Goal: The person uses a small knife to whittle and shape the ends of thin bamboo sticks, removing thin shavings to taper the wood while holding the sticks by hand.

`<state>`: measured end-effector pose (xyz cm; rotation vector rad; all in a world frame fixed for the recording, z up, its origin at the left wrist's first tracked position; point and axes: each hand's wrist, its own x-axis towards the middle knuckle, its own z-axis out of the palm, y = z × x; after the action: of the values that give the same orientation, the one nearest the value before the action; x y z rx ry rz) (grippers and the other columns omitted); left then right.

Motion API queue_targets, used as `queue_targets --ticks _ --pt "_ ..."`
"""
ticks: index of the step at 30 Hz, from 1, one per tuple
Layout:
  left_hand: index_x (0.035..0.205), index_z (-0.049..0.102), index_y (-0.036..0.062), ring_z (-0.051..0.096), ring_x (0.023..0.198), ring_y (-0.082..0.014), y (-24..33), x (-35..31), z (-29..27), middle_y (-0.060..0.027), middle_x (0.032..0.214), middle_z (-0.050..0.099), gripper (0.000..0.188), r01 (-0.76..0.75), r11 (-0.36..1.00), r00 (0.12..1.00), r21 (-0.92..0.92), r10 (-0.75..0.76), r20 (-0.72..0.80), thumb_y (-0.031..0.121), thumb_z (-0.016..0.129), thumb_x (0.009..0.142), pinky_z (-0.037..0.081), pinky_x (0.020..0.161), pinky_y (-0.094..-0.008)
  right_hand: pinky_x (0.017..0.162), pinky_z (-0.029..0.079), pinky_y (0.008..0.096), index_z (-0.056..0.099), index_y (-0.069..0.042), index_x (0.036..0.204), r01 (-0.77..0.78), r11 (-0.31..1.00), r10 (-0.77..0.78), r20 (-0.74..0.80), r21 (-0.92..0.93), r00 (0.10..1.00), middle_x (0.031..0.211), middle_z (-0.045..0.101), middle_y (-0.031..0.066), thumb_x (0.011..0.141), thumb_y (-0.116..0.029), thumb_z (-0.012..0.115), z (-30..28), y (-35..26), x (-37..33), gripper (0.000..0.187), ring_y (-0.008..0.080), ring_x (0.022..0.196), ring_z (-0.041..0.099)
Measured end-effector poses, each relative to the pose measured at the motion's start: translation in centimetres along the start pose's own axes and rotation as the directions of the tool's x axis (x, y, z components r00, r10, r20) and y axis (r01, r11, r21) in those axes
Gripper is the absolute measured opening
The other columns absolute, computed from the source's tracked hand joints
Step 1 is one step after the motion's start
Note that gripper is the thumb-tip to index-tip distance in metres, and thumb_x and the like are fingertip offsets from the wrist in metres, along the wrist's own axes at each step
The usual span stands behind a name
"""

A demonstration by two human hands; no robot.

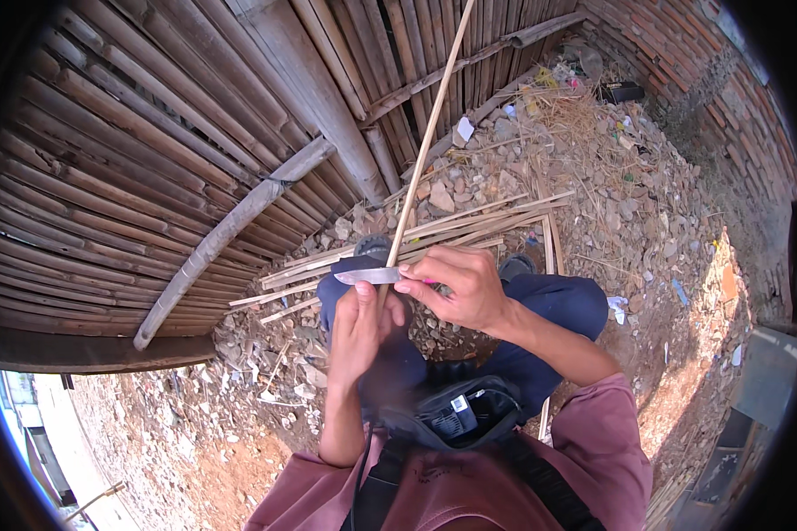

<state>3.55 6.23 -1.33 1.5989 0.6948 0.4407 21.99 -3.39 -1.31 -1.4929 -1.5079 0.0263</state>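
Observation:
A long, pale bamboo strip [431, 119] rises from my hands toward the top of the view, slightly slanted. My left hand [359, 332] is closed round its lower end, the thumb up near the blade. In my right hand [460, 281] is a knife [363, 276], held with fingers pinched close to the blade. The blade lies crosswise over the strip and touches it, its tip pointing left. The handle is mostly hidden by my fingers; a bit of pink shows there. Both hands are above my bent knees.
Several cut bamboo strips [469, 228] lie on the stony ground beyond my feet. A bamboo wall [133, 177] with thick poles leans at the left, and a brick wall [682, 62] stands at the right. A black bag [496, 416] hangs unzipped at my waist.

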Motion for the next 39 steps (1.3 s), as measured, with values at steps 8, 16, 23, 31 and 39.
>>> queue_targets --ticks 8,16,23,31,39 --pt "0.080 0.066 0.0017 0.042 0.047 -0.0041 -0.7 -0.1 1.1 0.0007 0.057 0.053 0.086 -0.040 0.999 0.995 0.007 0.040 -0.093 0.066 0.020 0.113 0.031 0.044 -0.0237 0.051 0.046 0.0374 0.078 -0.009 0.087 0.025 0.998 -0.020 -0.084 0.059 0.996 0.070 0.063 0.0027 0.084 -0.027 0.090 0.7 0.2 -0.1 0.021 0.0211 0.057 0.062" --pt "0.073 0.063 0.0037 0.044 0.048 -0.0061 -0.2 0.1 1.8 0.0022 0.055 0.049 0.083 -0.080 0.995 0.974 0.067 0.092 -0.206 0.066 0.026 0.113 0.031 0.046 -0.0250 0.050 0.045 0.0374 0.077 -0.011 0.083 0.030 0.999 -0.034 -0.109 -0.036 0.993 0.067 0.061 0.0012 0.082 -0.029 0.091 0.3 -0.2 0.1 0.023 0.0208 0.056 0.062" --pt "0.079 0.060 0.0049 0.043 0.053 -0.0049 -1.0 0.5 1.8 0.0023 0.060 0.050 0.065 -0.021 0.999 0.970 0.042 0.031 -0.241 0.054 0.038 0.116 0.031 0.049 -0.0247 0.052 0.048 0.0354 0.077 -0.009 0.079 0.002 0.996 -0.010 -0.087 -0.090 0.996 0.072 0.070 0.0035 0.079 -0.024 0.094 -0.4 -0.4 0.2 0.023 0.0212 0.059 0.067" --pt "0.079 0.057 0.0064 0.045 0.055 -0.0076 0.5 0.2 2.4 0.0022 0.063 0.048 0.074 -0.021 0.992 0.969 0.128 0.052 -0.241 0.062 0.024 0.115 0.033 0.050 -0.0267 0.054 0.051 0.0392 0.062 -0.009 0.104 -0.110 0.986 0.106 -0.037 -0.125 0.994 0.066 0.067 0.0053 0.092 -0.050 0.080 -0.7 0.0 0.3 0.046 0.0260 0.057 0.069" --pt "0.079 0.056 0.0064 0.046 0.055 -0.0078 0.8 0.2 2.4 0.0017 0.064 0.050 0.077 -0.003 0.995 0.965 0.103 0.030 -0.260 0.067 0.023 0.113 0.035 0.051 -0.0258 0.053 0.050 0.0438 0.062 -0.009 0.100 -0.148 0.975 0.160 0.062 -0.164 0.985 0.059 0.065 0.0069 0.094 -0.063 0.072 -0.8 0.4 0.5 0.056 0.0306 0.054 0.068"
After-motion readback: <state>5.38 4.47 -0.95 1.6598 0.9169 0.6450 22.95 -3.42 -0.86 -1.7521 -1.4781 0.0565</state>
